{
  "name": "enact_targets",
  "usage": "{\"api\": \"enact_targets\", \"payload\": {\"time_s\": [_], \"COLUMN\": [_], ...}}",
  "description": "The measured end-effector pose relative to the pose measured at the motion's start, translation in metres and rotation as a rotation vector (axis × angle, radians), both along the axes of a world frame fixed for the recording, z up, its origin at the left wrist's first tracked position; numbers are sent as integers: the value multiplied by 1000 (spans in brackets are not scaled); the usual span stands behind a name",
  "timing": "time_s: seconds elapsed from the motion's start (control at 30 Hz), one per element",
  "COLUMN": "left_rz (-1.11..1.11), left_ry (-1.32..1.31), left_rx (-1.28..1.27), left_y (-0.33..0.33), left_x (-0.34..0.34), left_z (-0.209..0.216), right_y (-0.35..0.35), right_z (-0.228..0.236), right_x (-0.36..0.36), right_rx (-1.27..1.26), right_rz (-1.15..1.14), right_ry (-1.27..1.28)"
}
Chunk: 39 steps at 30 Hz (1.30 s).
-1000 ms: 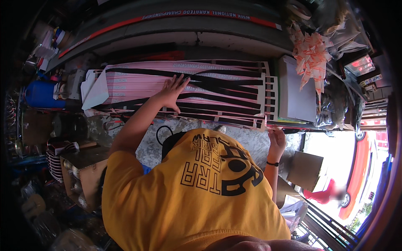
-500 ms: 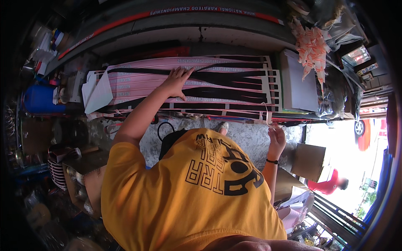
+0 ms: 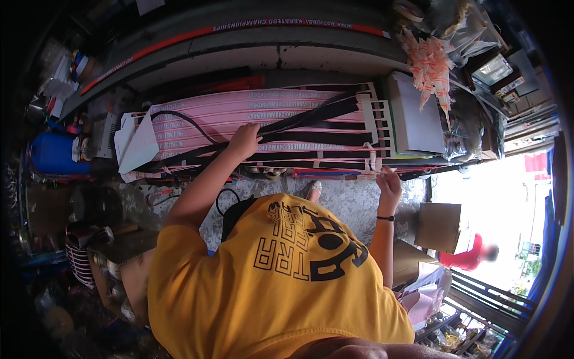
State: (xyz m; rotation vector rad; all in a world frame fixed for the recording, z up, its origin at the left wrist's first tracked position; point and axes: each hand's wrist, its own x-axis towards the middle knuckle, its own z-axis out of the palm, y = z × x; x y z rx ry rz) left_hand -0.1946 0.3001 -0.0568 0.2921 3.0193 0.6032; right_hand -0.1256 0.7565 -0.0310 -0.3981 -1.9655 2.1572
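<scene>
Several black straps [image 3: 308,127] lie lengthwise over a stack of pink printed sheets [image 3: 197,107] on the bench. My left hand [image 3: 244,142] is closed around a bunch of the straps near the middle, and one strap curves away loosely to its left. At the right end, white slotted strips [image 3: 382,122] run across the strap ends. My right hand [image 3: 390,186] is pinched at the bench's near edge, just below a pale narrow band [image 3: 373,157]. What its fingertips hold is too small to make out. A folded white sheet [image 3: 139,143] covers the left end.
A thick white paper stack [image 3: 415,116] stands right of the sheets, with an orange-and-white bundle of strips [image 3: 431,66] behind it. A blue container [image 3: 57,154] is at the left. Cardboard boxes [image 3: 441,227] stand at the right; a person in red [image 3: 463,254] is farther off.
My left hand has closed on the spread black straps and drawn them together toward me, baring more pink sheet behind. My right hand has moved slightly up and left.
</scene>
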Motion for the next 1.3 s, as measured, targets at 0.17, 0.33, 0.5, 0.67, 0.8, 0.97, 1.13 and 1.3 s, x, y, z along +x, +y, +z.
{"api": "enact_targets", "payload": {"time_s": [0.17, 0.33, 0.5, 0.67, 0.8, 0.97, 1.13, 1.3], "left_rz": [43, 57, 103, 218, 229, 215, 146, 125], "left_ry": [1, -83, -234, -105, 108, 146, 179, 235], "left_rx": [40, -155, 106, 243, 299, 393, 323, 420], "left_y": [2, 5, -24, -29, -40, -58, -34, -21], "left_x": [15, 26, 44, 50, 73, 107, 97, 102], "left_z": [-6, 14, 47, 60, 103, 165, 178, 193], "right_y": [-3, -19, -31, -68, -57, -63, -126, -162], "right_z": [-25, -39, -26, -51, -63, -33, -8, -32], "right_x": [-37, -73, -86, -92, -86, -76, -48, -33], "right_rx": [43, 206, -299, -85, -193, -259, -684, -295], "right_rz": [29, -187, -170, -281, -175, 50, 400, 319], "right_ry": [16, -103, -192, -188, -201, -223, -483, -366]}}
